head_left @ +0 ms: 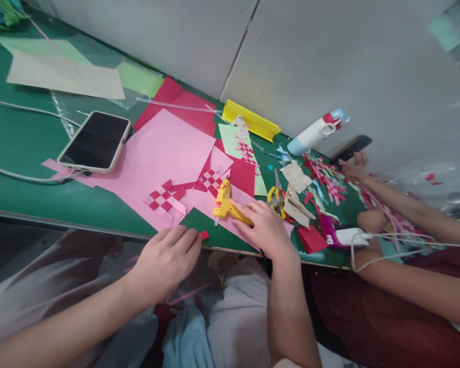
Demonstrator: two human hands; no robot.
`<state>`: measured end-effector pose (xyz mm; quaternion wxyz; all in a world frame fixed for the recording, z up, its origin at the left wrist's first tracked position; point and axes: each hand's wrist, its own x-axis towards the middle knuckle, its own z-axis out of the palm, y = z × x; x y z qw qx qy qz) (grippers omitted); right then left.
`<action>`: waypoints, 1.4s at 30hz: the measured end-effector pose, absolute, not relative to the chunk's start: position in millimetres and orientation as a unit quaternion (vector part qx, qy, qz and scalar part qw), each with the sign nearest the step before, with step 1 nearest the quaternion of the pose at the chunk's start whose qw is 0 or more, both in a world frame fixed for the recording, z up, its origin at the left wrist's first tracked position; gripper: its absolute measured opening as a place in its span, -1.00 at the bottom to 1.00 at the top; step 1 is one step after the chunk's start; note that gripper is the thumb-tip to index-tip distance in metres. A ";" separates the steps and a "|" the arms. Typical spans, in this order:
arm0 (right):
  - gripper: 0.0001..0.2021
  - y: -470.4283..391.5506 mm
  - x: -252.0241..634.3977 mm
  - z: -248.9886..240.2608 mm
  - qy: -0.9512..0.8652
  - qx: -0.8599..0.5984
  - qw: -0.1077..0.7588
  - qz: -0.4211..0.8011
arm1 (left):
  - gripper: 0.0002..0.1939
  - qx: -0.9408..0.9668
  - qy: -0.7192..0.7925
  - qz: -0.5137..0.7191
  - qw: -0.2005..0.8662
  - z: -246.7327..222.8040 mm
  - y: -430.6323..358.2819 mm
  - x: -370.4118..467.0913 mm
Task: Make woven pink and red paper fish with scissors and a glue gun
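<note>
Left hand [167, 259]: fingers pinching a small red strip [203, 235], end poking out past the fingertips, just off the surface edge. Right hand [263, 230]: fingers closed round the handle of the yellow glue gun [224, 200], nozzle pointing away from them. Just beyond the left fingers, a red-and-pink woven piece [161, 198] on the pink paper [168, 145]: checks woven, tabs sticking out, no eye visible, so probably part-finished. Red strip is apart from it, not attached. By the nozzle, another woven piece [210, 180] with an eye on; looks further along. Farther out past the gun, a woven strip [244, 145] with an eye, over pale green paper [228, 135]; seems mostly made. Right of the right fingers: scissors [276, 197], fabric scraps [297, 178]. Well out left of the left fingers, phone [95, 140] on the green surface [19, 197]. Far right, a co-worker's hand [355, 166] near more woven pieces [327, 179].
</note>
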<state>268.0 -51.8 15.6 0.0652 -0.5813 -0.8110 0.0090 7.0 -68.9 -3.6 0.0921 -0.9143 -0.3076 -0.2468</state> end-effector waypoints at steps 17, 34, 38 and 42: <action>-0.92 -40.2 185.2 36.9 -0.772 -0.467 0.355 0.243 | -0.84 -0.676 -0.489 -0.389 -0.391 14.6 -40.7 -15.7; -0.88 -1.7 159.2 12.3 -0.619 -0.656 0.265 0.342 | -0.73 -0.869 -0.437 -0.226 0.045 -9.8 -31.7 -40.0; -0.95 3.4 147.4 12.5 -0.635 -0.680 0.224 0.291 | -0.74 -0.880 -0.432 -0.195 0.023 -15.7 -32.6 -38.0; -0.96 4.8 146.4 10.3 -0.640 -0.684 0.204 0.285 | -0.69 -0.879 -0.441 -0.180 0.021 -16.9 -34.4 -37.7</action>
